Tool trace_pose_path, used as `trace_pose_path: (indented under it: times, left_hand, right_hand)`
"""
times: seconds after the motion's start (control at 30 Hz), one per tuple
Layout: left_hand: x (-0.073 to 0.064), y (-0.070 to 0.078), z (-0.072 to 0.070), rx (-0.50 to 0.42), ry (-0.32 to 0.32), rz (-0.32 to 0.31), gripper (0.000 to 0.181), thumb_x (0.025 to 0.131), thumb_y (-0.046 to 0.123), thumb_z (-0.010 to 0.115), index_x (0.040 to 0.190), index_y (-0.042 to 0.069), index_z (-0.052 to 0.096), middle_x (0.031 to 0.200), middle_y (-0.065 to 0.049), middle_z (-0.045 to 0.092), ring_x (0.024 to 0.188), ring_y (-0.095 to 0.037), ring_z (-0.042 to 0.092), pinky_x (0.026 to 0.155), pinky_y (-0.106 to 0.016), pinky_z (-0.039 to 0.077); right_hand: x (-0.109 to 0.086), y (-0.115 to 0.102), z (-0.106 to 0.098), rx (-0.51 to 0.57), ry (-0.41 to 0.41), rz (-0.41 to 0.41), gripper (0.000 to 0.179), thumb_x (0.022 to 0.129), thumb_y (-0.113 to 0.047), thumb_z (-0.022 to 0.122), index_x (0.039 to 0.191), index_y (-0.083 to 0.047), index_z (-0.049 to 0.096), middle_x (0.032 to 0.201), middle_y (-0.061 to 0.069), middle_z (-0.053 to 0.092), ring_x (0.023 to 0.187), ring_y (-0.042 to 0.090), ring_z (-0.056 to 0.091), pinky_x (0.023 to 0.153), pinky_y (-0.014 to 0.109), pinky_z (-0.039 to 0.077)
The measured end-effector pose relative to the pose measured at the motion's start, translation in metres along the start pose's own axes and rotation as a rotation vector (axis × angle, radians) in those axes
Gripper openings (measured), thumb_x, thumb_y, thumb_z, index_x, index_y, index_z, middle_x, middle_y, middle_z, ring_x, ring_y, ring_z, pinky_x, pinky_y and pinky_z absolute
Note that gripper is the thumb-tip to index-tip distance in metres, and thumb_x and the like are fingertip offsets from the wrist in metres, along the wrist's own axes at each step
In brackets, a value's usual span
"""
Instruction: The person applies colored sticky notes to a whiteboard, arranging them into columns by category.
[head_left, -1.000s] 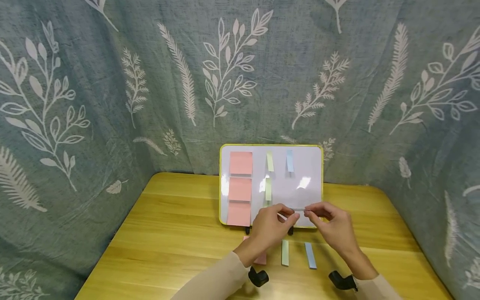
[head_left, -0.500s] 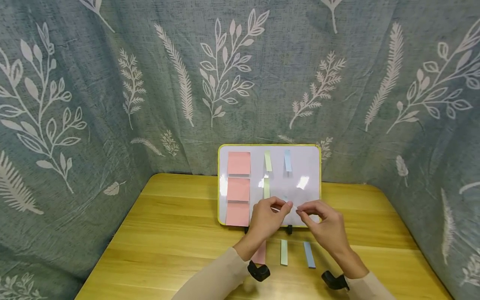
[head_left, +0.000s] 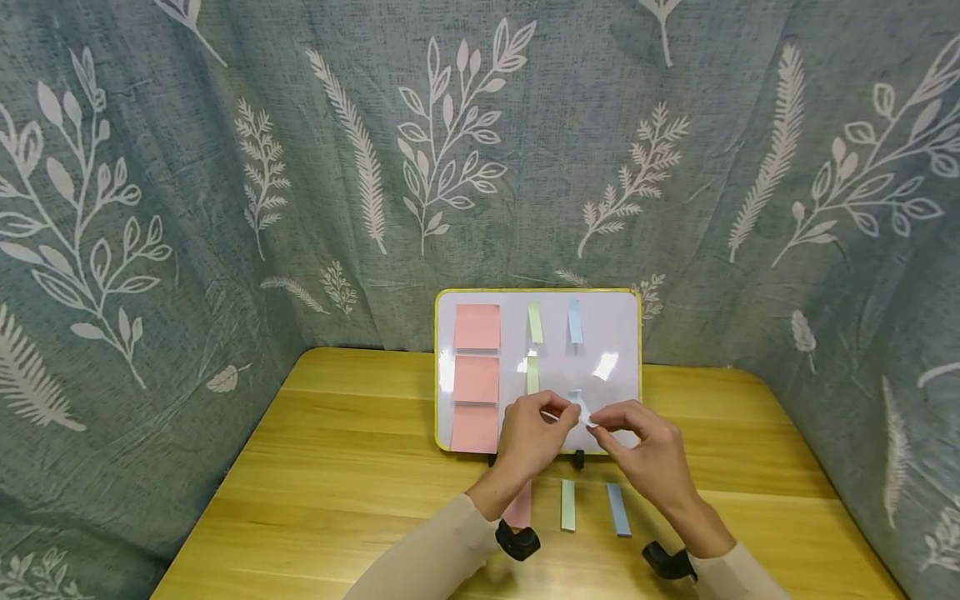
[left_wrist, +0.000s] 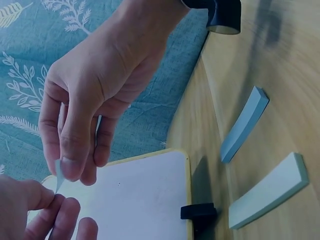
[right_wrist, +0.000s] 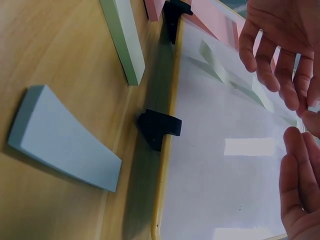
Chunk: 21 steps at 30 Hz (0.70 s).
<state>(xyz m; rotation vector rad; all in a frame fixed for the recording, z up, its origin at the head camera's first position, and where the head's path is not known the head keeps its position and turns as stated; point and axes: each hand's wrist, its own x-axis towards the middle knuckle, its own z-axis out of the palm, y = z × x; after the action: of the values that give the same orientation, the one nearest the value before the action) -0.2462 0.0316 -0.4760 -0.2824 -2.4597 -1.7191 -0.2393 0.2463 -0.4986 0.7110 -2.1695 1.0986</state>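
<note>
In front of the lower part of a yellow-edged whiteboard (head_left: 618, 325), a pale blue sticky strip (left_wrist: 59, 175) stretches between my two hands. My left hand (head_left: 531, 429) pinches one end between thumb and fingers. At the other end, the thumb and fingertips of my right hand (head_left: 647, 437) pinch it too. The strip slants down to the right in the head view. Behind the hands, the board carries three pink sticky notes (head_left: 477, 325) on its left side, green strips (head_left: 535, 322) in the middle and one blue strip (head_left: 575, 322) at the top. My left hand covers part of the green column.
On the wooden table (head_left: 337, 433) before the board lie a pink pad (head_left: 520, 507), partly behind the left wrist, a green pad (head_left: 567, 506) and a blue pad (head_left: 618, 510). Black feet (head_left: 579, 459) hold up the board. A patterned curtain (head_left: 315, 208) surrounds the table.
Both hands have shifted slightly left. The blue strip between them, level and edge-on a second ago, now slants down toward the right hand and shows its face.
</note>
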Motion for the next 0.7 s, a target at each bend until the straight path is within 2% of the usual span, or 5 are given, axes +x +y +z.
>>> trace_pose_path:
  times: [0.17, 0.3, 0.43, 0.53, 0.7]
  left_hand:
    - [0.004, -0.002, -0.002, 0.052, 0.04, 0.028, 0.017, 0.11, 0.037, 0.081, 0.103, 0.023, 0.089, 0.099, 0.005, 0.088, 0.085, -0.003, 0.075, 0.074, -0.024, 0.061]
    - [0.006, -0.002, -0.004, 0.076, 0.049, 0.053, 0.018, 0.112, 0.038, 0.08, 0.106, 0.023, 0.089, 0.104, 0.005, 0.089, 0.089, -0.006, 0.078, 0.076, -0.025, 0.062]
    - [0.008, -0.002, -0.005, 0.086, 0.048, 0.069, 0.019, 0.113, 0.039, 0.08, 0.108, 0.023, 0.089, 0.107, 0.005, 0.089, 0.092, -0.01, 0.08, 0.076, -0.025, 0.062]
    - [0.01, -0.002, -0.006, 0.09, 0.035, 0.079, 0.019, 0.113, 0.039, 0.079, 0.111, 0.023, 0.089, 0.11, 0.005, 0.09, 0.093, -0.011, 0.081, 0.076, -0.024, 0.062]
    - [0.013, 0.0, -0.007, 0.103, 0.014, 0.105, 0.018, 0.114, 0.037, 0.079, 0.113, 0.021, 0.088, 0.111, 0.003, 0.09, 0.093, -0.013, 0.082, 0.075, -0.023, 0.062]
  right_hand:
    - [0.001, 0.002, -0.001, -0.005, -0.016, -0.011, 0.034, 0.088, 0.007, 0.098, 0.114, -0.011, 0.086, 0.106, 0.002, 0.085, 0.093, 0.008, 0.083, 0.088, 0.015, 0.064]
    - [0.002, 0.002, -0.002, 0.053, -0.043, 0.02, 0.033, 0.091, 0.008, 0.095, 0.12, -0.002, 0.083, 0.112, 0.01, 0.086, 0.095, 0.016, 0.086, 0.091, 0.018, 0.066]
    - [0.005, 0.001, -0.002, 0.086, -0.065, 0.11, 0.027, 0.099, 0.002, 0.09, 0.125, 0.0, 0.082, 0.117, 0.013, 0.087, 0.099, 0.009, 0.085, 0.092, 0.016, 0.065]
    - [0.008, 0.002, 0.0, 0.07, -0.077, 0.195, 0.022, 0.106, -0.006, 0.085, 0.128, -0.004, 0.083, 0.116, 0.009, 0.088, 0.099, 0.005, 0.084, 0.09, 0.012, 0.063]
    - [0.013, 0.006, 0.004, 0.096, -0.111, 0.312, 0.02, 0.113, -0.018, 0.08, 0.13, -0.01, 0.085, 0.111, 0.009, 0.088, 0.093, 0.01, 0.085, 0.085, 0.014, 0.064]
